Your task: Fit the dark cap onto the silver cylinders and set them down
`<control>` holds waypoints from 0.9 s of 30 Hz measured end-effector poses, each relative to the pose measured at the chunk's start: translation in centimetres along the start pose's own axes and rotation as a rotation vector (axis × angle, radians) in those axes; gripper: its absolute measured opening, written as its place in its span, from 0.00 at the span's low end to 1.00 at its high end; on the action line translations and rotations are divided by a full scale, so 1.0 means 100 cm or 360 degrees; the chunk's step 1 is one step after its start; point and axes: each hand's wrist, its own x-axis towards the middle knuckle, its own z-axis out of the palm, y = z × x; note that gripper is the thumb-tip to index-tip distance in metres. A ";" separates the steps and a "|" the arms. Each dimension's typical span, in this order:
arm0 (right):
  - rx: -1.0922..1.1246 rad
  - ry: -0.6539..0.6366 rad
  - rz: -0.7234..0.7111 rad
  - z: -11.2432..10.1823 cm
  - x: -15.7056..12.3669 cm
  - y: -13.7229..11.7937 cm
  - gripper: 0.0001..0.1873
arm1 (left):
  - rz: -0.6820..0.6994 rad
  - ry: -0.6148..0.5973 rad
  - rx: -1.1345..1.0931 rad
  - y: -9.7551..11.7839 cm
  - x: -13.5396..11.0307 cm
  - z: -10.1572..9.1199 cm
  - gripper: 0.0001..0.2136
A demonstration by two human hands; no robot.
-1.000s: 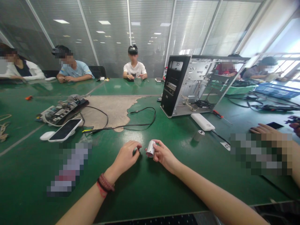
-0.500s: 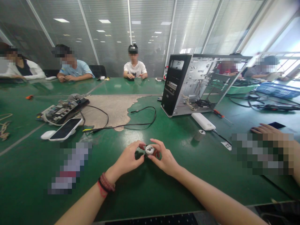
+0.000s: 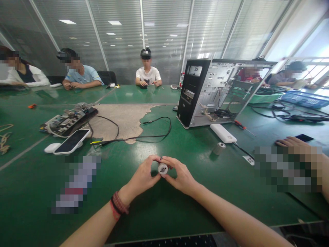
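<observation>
In the head view, two bare hands met at the lower centre of the frame, just above a green surface [image 3: 180, 212]. The left hand [image 3: 142, 178], with a beaded bracelet [image 3: 118, 203] at its wrist, and the right hand [image 3: 181, 176] were both curled around one small silver cylinder [image 3: 162, 168], their fingertips pinching it from either side. The cylinder sat right between the two hands, its round pale end face turned toward the camera; any marking on it was too small to read.

A second small metal cylinder [image 3: 218, 148] stood alone on the surface to the right of centre, well apart from the hands. Just beyond it lay one white power bank [image 3: 222, 133], and behind that one open computer case [image 3: 205, 92] in the upper right of centre; no writing on it could be read. One red-handled screwdriver [image 3: 241, 127] lay beside the case.

At the left of the frame lay one smartphone [image 3: 72, 141], screen up, on a white object, with one circuit board [image 3: 69, 120] behind it and a black cable [image 3: 144, 135] looping toward the centre. A co-worker's hand [image 3: 289, 141] rested at the right edge, beside a dark phone [image 3: 304, 137]. Three people sat along the far side at the top left and centre, and two more at the upper right.
</observation>
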 end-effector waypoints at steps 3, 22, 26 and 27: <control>-0.0032 0.0040 0.0063 0.000 -0.001 0.000 0.29 | -0.0005 -0.0061 -0.0114 0.005 0.001 -0.002 0.17; 0.0174 0.0040 0.0298 -0.008 0.004 0.004 0.22 | -0.0510 -0.0230 -0.1124 -0.007 0.007 0.010 0.19; 0.0170 0.0041 0.0317 -0.009 0.004 0.004 0.23 | -0.0494 -0.0219 -0.1082 -0.005 0.007 0.008 0.18; 0.0164 0.0039 0.0323 -0.010 0.004 0.005 0.23 | -0.0481 -0.0198 -0.1041 -0.003 0.007 0.007 0.17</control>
